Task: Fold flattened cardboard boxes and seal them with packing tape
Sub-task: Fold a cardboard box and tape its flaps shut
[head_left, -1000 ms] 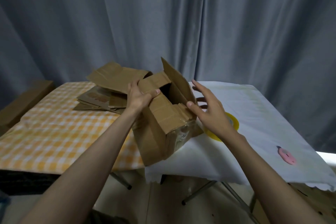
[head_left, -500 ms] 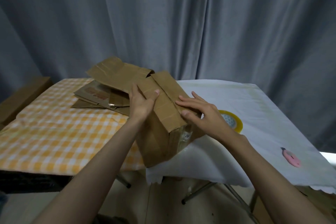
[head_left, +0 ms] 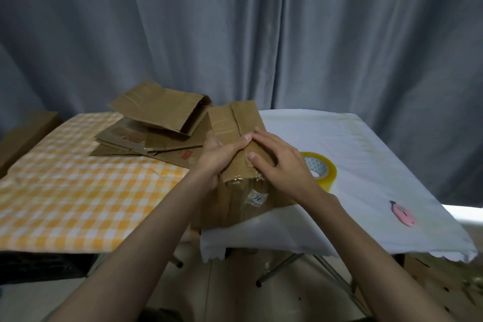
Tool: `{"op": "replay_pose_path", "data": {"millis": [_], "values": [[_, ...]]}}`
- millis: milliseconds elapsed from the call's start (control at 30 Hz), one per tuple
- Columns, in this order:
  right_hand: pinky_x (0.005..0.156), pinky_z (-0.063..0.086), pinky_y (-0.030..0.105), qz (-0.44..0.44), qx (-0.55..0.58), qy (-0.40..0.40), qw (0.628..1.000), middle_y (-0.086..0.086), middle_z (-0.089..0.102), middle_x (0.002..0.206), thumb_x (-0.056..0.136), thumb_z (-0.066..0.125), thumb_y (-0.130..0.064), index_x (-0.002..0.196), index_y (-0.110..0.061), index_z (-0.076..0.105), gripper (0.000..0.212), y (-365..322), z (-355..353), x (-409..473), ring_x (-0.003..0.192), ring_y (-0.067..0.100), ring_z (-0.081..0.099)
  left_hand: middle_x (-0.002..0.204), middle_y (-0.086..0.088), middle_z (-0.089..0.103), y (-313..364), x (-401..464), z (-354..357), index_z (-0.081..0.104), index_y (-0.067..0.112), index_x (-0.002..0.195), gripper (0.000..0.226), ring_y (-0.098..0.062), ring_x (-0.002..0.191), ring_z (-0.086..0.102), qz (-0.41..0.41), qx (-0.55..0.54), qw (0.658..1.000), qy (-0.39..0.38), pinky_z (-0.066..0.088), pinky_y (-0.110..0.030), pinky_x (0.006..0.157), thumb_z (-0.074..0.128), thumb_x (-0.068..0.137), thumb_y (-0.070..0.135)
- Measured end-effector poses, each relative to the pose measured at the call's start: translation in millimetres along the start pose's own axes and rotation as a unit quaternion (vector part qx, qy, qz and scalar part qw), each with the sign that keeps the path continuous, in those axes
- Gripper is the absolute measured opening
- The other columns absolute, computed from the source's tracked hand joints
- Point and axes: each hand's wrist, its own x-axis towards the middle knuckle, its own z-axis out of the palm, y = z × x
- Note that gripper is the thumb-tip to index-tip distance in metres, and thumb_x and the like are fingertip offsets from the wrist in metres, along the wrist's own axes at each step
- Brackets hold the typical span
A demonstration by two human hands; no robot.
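On box [head_left: 235, 123] top | L hand [head_left: 218, 157] grips flap | R hand [head_left: 277, 159] flat, pressing

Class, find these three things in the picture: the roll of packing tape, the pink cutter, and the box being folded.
roll of packing tape [head_left: 328, 173], head view, on its yellow outer band.
pink cutter [head_left: 404, 215], head view, mid-body.
box [head_left: 236, 201], head view, on its front wall.
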Motion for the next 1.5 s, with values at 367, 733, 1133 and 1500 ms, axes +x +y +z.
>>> {"op": "replay_pose_path", "data": {"millis": [367,733,1133,1500], "values": [[0.119,0.03,0.04,0.005,0.051,-0.039,0.998,-0.021,0.039,0.156,0.095,0.047,-0.058,0.147,-0.037,0.048,0.056,21,2,-8,0.141,-0.006,0.035,0.168,0.006,-0.008,-3,-5,-20,0.007,0.033,0.16,0.099,-0.013,0.154,0.001,0.096,0.289,0.953,-0.001,0.011,-0.039,0.124,0.068,0.086,0.056],[0.1,0.05,0.038,0.1,0.151,0.032,0.983,-0.015,0.068,0.124,0.101,0.046,-0.029,0.119,-0.031,0.057,0.021,35,-22,-17,0.118,0.005,0.061,0.157,0.009,0.039,16,0,-25,0.048,0.029,0.148,0.047,-0.014,0.148,0.03,0.266,0.522,0.804,-0.099,0.027,-0.041,0.12,0.05,0.102,0.04],[0.118,0.022,0.042,0.2,-0.275,-0.137,0.93,0.01,0.054,0.143,0.092,0.05,-0.001,0.133,-0.023,0.06,0.048,112,-37,-47,0.145,0.028,0.029,0.159,0.01,0.033,7,1,-28,0.042,0.031,0.15,0.045,-0.011,0.15,0.023,0.261,0.49,0.825,-0.106,0.012,-0.035,0.121,0.044,0.105,0.038],[0.085,0.05,0.039,0.22,0.034,0.103,0.969,0.001,0.07,0.103,0.078,0.078,-0.008,0.111,-0.017,0.062,0.037,55,-60,-19,0.1,0.024,0.063,0.161,0.003,0.033,4,-21,21,0.042,0.023,0.152,0.047,-0.016,0.15,0.025,0.261,0.486,0.834,-0.017,0.013,-0.036,0.121,0.042,0.106,0.032]]}}
